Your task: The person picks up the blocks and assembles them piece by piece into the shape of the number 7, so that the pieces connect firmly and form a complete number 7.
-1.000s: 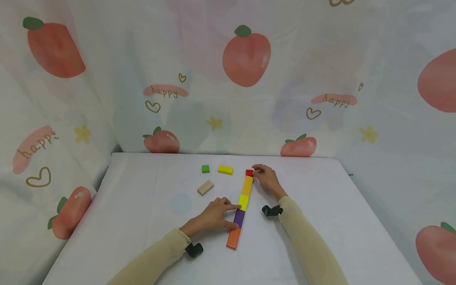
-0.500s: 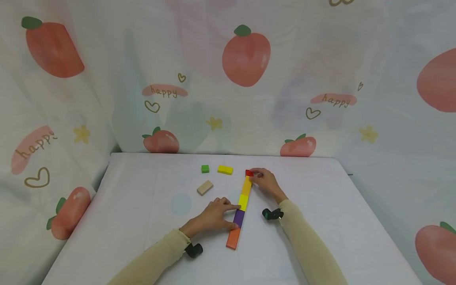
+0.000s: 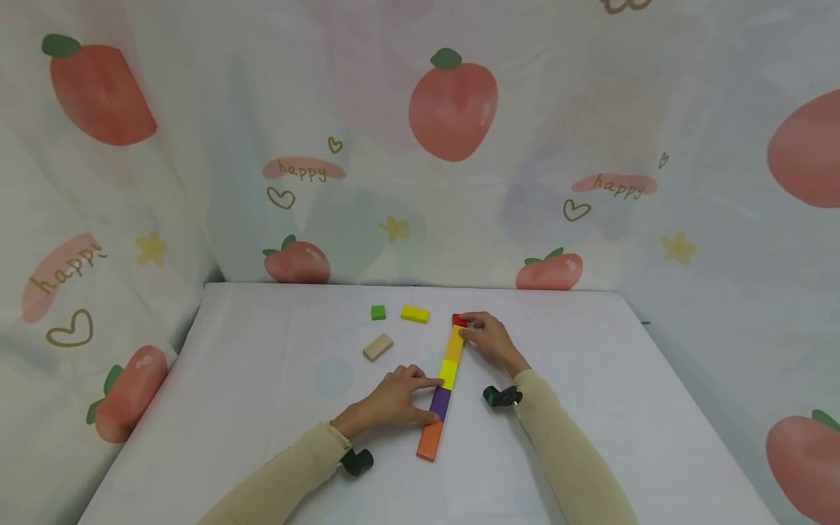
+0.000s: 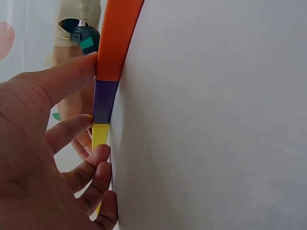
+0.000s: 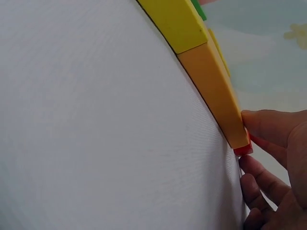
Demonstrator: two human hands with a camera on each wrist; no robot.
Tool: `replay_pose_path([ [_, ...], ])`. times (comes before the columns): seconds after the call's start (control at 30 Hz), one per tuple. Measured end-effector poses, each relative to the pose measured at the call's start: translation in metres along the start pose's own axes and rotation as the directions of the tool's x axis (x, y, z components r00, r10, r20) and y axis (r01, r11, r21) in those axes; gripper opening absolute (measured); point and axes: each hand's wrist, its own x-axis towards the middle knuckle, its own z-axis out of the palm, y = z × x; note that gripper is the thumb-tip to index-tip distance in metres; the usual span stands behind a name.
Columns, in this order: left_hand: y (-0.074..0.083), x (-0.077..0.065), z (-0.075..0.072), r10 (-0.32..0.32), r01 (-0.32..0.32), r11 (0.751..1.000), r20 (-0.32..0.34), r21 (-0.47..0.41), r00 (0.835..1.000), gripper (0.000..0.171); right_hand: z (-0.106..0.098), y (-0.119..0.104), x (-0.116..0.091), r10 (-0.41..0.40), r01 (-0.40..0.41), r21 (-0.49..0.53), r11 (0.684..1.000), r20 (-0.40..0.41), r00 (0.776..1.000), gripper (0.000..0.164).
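A straight row of flat blocks lies on the white cloth. From near to far come an orange block [image 3: 429, 442], a purple block [image 3: 440, 403], a yellow block [image 3: 448, 374], a light orange block [image 3: 455, 343] and a small red block [image 3: 458, 319]. My left hand [image 3: 396, 395] spans the row's left side, thumb touching near the orange-purple joint, index fingertip at the yellow block. At the far end my right hand [image 3: 492, 339] rests its thumb on the light orange block and its index finger by the red block, which is partly hidden in the right wrist view.
Left of the row lie a plain wooden block [image 3: 378, 347], a small green block [image 3: 378, 312] and another yellow block [image 3: 415, 314]. A fruit-patterned curtain [image 3: 367, 95] hangs behind the table and along its sides. Each wrist wears a small black camera.
My right hand's fingers have come in from just beside the far end to touch the light orange and red blocks. The left hand and the loose blocks have stayed put.
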Motion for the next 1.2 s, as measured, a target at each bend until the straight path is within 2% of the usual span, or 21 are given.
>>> replay_pose_path([
  [0.57, 0.000, -0.001, 0.001, 0.018, -0.018, 1.000, -0.012, 0.001, 1.000, 0.065, 0.003, 0.001, -0.001, 0.016, -0.016, 0.007, 1.000, -0.002, 1.000, 0.045],
  [0.87, -0.001, -0.004, 0.003, -0.020, 0.019, 0.999, -0.044, -0.030, 0.999, 0.067, 0.004, 0.002, -0.001, -0.002, 0.002, 0.004, 1.000, -0.003, 1.000, 0.045],
  [1.07, -0.008, -0.008, -0.005, -0.031, 0.020, 0.995, -0.113, -0.101, 0.993, 0.057, 0.003, 0.001, -0.004, -0.011, 0.012, 0.017, 1.000, -0.006, 1.000, 0.045],
  [1.2, -0.015, -0.010, -0.014, -0.062, 0.030, 0.986, -0.190, -0.165, 0.980, 0.051, 0.002, 0.001, -0.003, -0.019, 0.019, 0.017, 1.000, -0.008, 1.000, 0.045],
])
